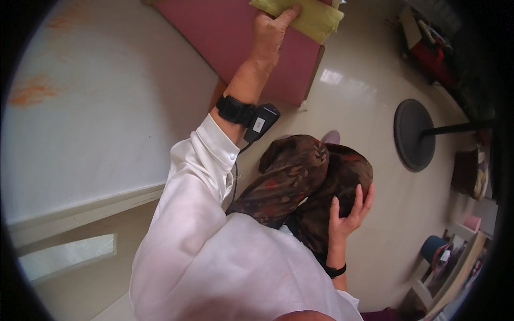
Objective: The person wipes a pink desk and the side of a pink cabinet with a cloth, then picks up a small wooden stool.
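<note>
At the top of the view, my left hand (271,34) holds a yellow cloth (317,18), its thumb lying on top and the other fingers mostly hidden. Under the cloth and hand is a flat pink panel (225,44) with a wooden edge, apparently the top of a piece of furniture. My right hand (349,216) rests on my knee with its fingers spread and nothing in them. Dark patterned trousers (289,176) cover my bent legs. A black strapped device (259,120) with a cable sits on my left forearm.
A pale wall (92,120) with orange stains runs along the left. On the glossy tiled floor (385,224) to the right stands a round black base (413,134) with a pole. Beyond are a brown basket (464,174), a teal container (433,246) and a wooden rack (457,273).
</note>
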`<action>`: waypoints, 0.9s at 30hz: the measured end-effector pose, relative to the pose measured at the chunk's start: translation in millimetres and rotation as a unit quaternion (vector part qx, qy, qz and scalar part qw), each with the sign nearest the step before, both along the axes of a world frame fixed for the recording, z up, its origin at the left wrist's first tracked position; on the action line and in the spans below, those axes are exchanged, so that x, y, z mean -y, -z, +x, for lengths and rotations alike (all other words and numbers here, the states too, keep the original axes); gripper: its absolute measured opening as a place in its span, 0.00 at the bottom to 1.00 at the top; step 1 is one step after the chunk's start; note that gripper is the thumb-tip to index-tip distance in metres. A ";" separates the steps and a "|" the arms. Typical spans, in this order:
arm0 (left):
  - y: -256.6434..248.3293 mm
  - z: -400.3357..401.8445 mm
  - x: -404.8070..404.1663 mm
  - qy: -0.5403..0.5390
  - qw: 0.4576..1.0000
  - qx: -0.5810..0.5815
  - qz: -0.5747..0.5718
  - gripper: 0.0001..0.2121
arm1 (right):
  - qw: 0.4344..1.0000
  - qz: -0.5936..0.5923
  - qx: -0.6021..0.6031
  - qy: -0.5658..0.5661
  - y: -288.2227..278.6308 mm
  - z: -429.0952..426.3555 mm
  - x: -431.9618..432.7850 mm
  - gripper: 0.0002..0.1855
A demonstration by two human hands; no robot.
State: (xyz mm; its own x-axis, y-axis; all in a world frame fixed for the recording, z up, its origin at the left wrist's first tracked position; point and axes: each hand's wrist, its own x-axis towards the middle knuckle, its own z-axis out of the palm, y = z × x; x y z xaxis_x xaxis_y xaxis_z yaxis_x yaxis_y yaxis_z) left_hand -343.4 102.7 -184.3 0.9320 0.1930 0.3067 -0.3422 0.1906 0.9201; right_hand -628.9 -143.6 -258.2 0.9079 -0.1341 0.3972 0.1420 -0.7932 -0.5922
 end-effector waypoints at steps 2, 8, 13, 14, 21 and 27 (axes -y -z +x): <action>40.3 9.4 -3.4 -0.039 0.999 0.018 0.003 0.19 | 1.000 -0.005 -0.016 0.005 2.2 -2.0 0.1 0.29; 130.8 -2.8 0.8 -0.101 0.989 -0.097 0.043 0.14 | 1.000 -0.006 -0.029 0.003 5.2 -4.5 5.7 0.30; 202.3 -5.2 -5.4 -0.035 0.965 -0.260 -0.025 0.13 | 0.999 -0.012 -0.050 -0.009 2.0 -3.4 5.2 0.31; 214.1 -5.5 -3.3 -0.037 0.957 -0.289 0.003 0.13 | 0.998 -0.015 -0.054 -0.011 0.1 -4.4 5.1 0.31; 323.5 4.2 -13.1 -0.035 0.896 -0.418 -0.144 0.15 | 0.998 -0.026 -0.065 -0.005 -5.6 -6.3 -2.0 0.30; 246.4 6.7 -23.1 0.059 0.922 -0.331 -0.190 0.16 | 1.000 -0.015 -0.024 0.009 -13.7 -0.4 -12.0 0.27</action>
State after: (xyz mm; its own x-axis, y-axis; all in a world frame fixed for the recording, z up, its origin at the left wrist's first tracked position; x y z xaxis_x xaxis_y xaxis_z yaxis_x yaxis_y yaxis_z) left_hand -336.7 125.8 -430.7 0.9123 0.0537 -0.4059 0.3148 0.5420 0.7792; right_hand -629.3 -131.6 -244.5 0.9236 -0.1396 0.3570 0.0988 -0.8130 -0.5738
